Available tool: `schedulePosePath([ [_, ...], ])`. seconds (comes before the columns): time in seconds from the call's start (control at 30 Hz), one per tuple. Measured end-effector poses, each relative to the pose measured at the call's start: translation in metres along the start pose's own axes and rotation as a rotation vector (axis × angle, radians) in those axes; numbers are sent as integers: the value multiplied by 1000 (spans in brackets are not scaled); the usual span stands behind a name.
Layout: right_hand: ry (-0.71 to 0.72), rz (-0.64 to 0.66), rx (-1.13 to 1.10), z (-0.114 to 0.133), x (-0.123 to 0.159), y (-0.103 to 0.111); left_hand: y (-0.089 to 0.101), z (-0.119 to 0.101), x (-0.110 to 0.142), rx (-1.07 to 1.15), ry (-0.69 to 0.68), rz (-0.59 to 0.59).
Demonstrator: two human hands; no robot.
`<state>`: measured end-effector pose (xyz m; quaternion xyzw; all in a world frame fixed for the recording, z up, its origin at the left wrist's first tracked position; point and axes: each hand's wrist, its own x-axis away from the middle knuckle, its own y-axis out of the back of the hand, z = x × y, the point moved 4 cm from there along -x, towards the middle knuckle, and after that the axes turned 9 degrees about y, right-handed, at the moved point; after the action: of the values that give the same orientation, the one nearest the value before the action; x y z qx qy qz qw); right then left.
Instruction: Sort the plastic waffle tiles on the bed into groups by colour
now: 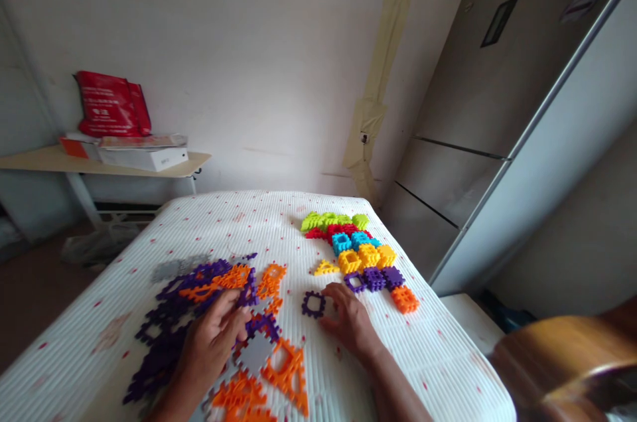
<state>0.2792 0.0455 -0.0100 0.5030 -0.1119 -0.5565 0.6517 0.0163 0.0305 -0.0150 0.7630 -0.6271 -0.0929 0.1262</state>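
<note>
My left hand [219, 326] is over the loose pile, its fingers closed on a purple notched tile [250, 288] that is tilted up and partly hidden. Under and around it lie dark purple pieces [162, 342], orange pieces [239, 390] and a grey notched square [256, 352]. To the right, my right hand [351, 319] has its thumb and fingertips at the right edge of a purple square frame [314, 304] with an open middle. An orange triangle frame [288, 372] lies between my forearms.
Past my right hand stand rows of built cubes: green [331, 221], red [343, 231], blue [342, 243], yellow [369, 255], purple [373, 279] and orange [405, 300]. A yellow triangle [326, 267] lies beside them. The tablecloth [279, 223] is white. A fridge [458, 103] stands right, a wooden chair [562, 355] nearer.
</note>
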Motion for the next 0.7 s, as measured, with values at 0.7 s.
schedulePosePath([
  [0.7, -5, 78, 61, -2, -6, -14, 3, 8, -5, -5, -19, -14],
])
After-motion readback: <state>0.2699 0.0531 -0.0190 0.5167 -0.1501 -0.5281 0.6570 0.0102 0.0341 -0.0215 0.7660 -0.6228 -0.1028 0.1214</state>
